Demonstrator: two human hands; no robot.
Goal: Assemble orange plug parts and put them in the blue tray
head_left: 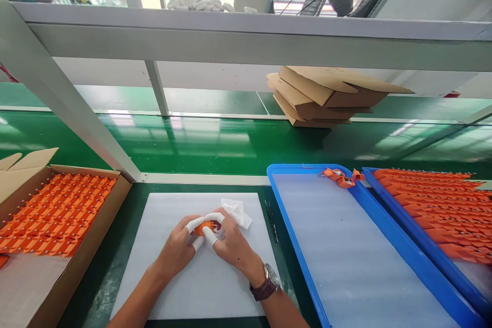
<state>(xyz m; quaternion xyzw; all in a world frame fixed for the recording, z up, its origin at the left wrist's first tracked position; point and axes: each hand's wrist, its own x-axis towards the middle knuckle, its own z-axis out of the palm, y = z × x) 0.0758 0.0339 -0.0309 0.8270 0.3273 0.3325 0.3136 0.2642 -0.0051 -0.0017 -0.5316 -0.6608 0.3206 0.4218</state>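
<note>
Over a white sheet (pixel 165 287) on the dark green table, both hands hold one small orange part (pixel 203 227) between them. White finger covers show on thumbs and index fingers. My left hand (pixel 179 246) grips the part from the left, my right hand (pixel 232 241) from the right, with its thumb near the front. Fingertips hide much of the part. A watch with a dark strap sits on my right wrist. Just behind my right hand lies a crumpled white tissue (pixel 237 212).
At left stands a cardboard box (pixel 98 236) with rows of orange parts (pixel 61 210). A blue tray (pixel 295 236) at right has a few orange pieces (pixel 340 178); another blue tray (pixel 415 238) holds many. Dark tweezers (pixel 271 220) lie between sheet and tray. Folded cardboard (pixel 323 97) rests behind.
</note>
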